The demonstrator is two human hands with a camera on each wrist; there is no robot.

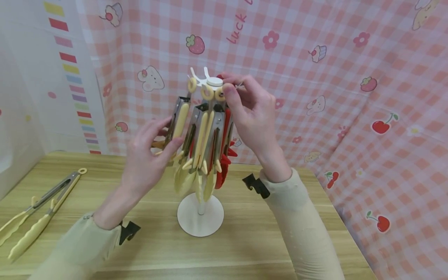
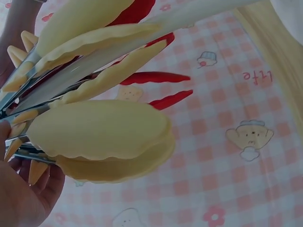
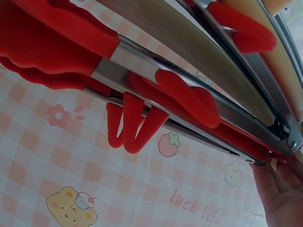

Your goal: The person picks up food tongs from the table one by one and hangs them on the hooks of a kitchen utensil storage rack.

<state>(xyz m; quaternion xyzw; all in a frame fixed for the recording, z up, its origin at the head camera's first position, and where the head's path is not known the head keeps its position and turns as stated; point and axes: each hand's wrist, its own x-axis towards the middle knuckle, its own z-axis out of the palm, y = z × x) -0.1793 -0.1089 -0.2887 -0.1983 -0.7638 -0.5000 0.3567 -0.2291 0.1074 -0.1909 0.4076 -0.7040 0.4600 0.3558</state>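
Note:
A white rotating utensil stand point(image 1: 214, 81) holds several kitchen tongs hung by rings from its top hooks. My left hand point(image 1: 145, 151) grips a pair of yellow tongs point(image 1: 181, 120) on the stand's left side, thumb in front. The yellow scalloped heads point(image 2: 99, 127) of these tongs extend past the fingers in the left wrist view. At the top right of the stand, my right hand point(image 1: 255, 112) pinches the ring end of red tongs point(image 3: 189, 113), with the thumb beside a yellow ring point(image 1: 219, 94). The fingers behind are partly hidden.
The stand's round white base point(image 1: 200, 229) rests on the wooden table point(image 1: 245, 249). Another pair of yellow tongs point(image 1: 45, 217) lies spread on the table at the left. A pink checked cloth point(image 1: 297, 58) hangs behind and to the right.

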